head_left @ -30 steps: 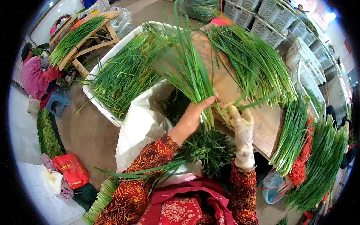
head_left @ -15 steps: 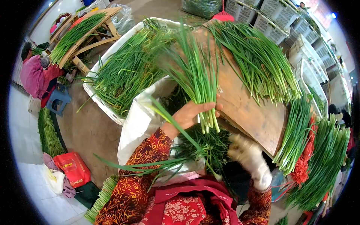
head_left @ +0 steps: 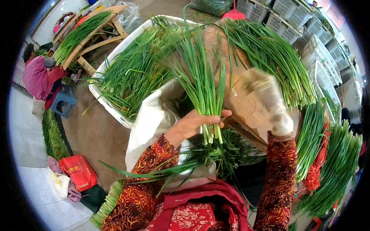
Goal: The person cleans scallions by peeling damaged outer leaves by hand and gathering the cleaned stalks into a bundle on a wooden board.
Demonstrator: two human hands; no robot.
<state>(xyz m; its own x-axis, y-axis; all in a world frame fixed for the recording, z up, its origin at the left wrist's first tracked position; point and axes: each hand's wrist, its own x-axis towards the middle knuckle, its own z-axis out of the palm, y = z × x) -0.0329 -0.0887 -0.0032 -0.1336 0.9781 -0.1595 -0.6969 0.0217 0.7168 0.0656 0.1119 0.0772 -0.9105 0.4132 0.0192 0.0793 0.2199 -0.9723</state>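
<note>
My left hand [head_left: 196,125] is wrapped round the pale lower stalks of a bunch of green chives [head_left: 204,92], whose leaves fan upward. My right hand [head_left: 266,92], in a whitish glove, is over the wooden board [head_left: 246,109] and smeared by motion; its fingers cannot be made out. A large pile of chives [head_left: 269,57] lies on the board's far right part. Left of the board, a white crate [head_left: 111,117] holds loose chives [head_left: 135,69]. Below my left hand are loose dark green leaves [head_left: 231,154] and a white sack [head_left: 142,127].
At the right, more chive bundles [head_left: 331,173] stand beside red ties [head_left: 318,167]. White crates [head_left: 289,13] are stacked at the back right. A person [head_left: 42,79] sits at the left near a blue stool [head_left: 63,102] and a wooden stand [head_left: 83,42]. A red bag [head_left: 79,173] lies lower left.
My right hand has moved away from the bunch, down to the right, then up over the board. A loose leaf dropped beneath the bunch. My left hand keeps hold of the chives.
</note>
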